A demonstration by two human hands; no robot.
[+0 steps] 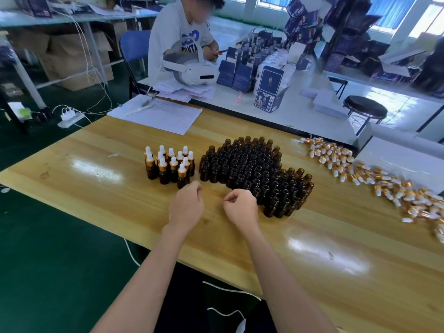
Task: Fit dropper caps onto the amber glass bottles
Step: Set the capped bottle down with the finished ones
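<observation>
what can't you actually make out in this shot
All in the head view:
- Whether the left hand or right hand pinches anything: the curled fingers face away from the camera.
- dropper caps: the pile is cut off by the right edge.
- uncapped amber bottles: inner rows are hidden behind the front ones, so no exact count.
- paper sheet: the print is too small and blurred.
</observation>
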